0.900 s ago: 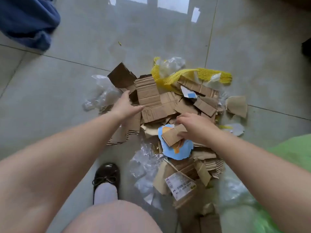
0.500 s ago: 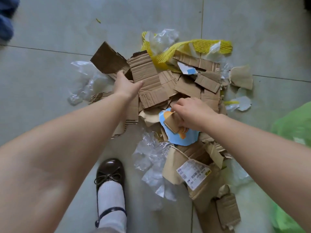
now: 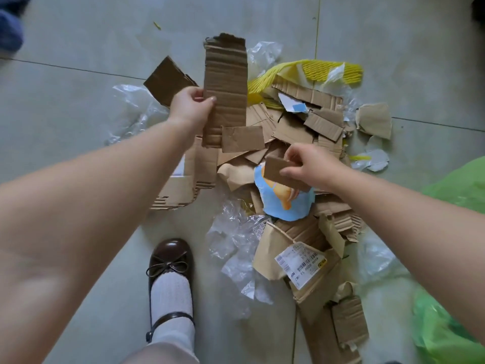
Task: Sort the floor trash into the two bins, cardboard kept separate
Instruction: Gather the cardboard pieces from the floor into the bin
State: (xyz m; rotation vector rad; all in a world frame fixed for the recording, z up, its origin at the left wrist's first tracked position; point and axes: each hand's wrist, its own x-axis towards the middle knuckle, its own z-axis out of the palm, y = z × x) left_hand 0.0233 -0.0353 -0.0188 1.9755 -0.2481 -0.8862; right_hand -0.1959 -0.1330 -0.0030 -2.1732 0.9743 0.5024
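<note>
Cardboard scraps are lying heaped on a tiled floor (image 3: 78, 106) as the left hand (image 3: 190, 106) is pinching a long corrugated strip (image 3: 226, 85) above the pile (image 3: 301, 127) — the right hand (image 3: 307, 166) is gripping a small piece (image 3: 275, 170) over a blue scrap (image 3: 286, 203) at the pile's middle.

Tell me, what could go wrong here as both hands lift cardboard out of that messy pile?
The left hand pinches the long cardboard strip at one edge only, so it may slip or drop. The right hand holds a small cardboard piece just above the blue paper scrap, and such scraps could get mixed in with cardboard. Clear plastic wrap lies near the shoe, a possible slipping spot.
</note>
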